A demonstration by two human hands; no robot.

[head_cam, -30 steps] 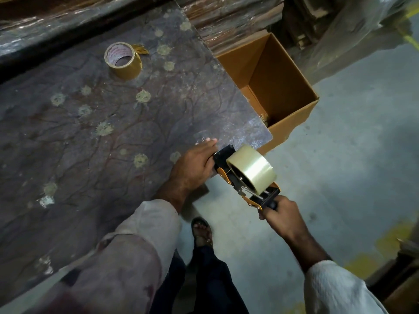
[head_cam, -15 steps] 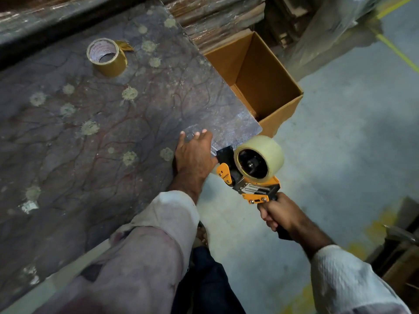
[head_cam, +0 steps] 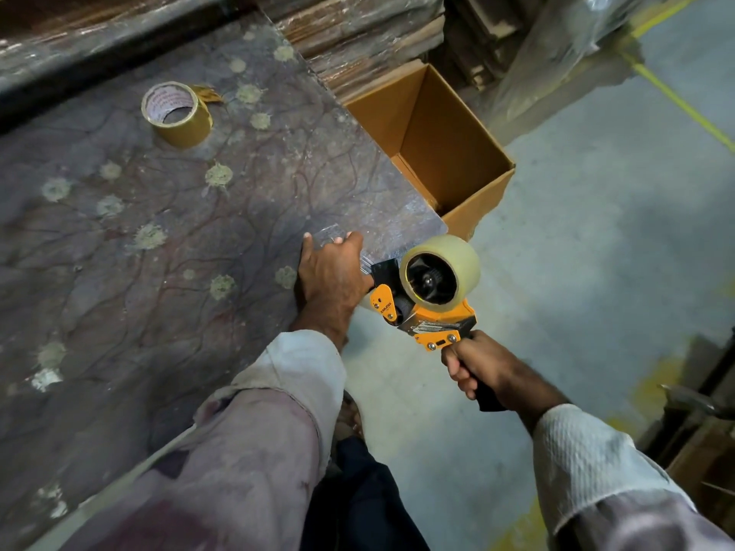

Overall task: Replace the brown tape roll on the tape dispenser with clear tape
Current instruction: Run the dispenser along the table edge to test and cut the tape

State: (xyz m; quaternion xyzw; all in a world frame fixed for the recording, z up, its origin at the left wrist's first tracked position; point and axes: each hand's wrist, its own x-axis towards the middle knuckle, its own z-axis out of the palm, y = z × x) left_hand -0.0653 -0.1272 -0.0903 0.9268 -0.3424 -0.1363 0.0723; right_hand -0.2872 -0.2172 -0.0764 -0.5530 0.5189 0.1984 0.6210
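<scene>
The desk (head_cam: 119,272) wears a dark, veined, plastic-covered top dotted with pale blotches. Past its far corner an open cardboard box (head_cam: 445,153) sits on the grey concrete floor (head_cam: 596,252), with wrapped stacks behind it. The brown tape roll (head_cam: 177,113) lies flat near the desk's far edge, well apart from the hands. The left hand (head_cam: 332,278) lies palm down at the desk's corner, fingers together, pressing a strip of clear film. The right hand (head_cam: 483,367) is wrapped tight round the handle of the orange tape dispenser (head_cam: 427,316), which carries the clear tape (head_cam: 441,268) just off the desk edge.
</scene>
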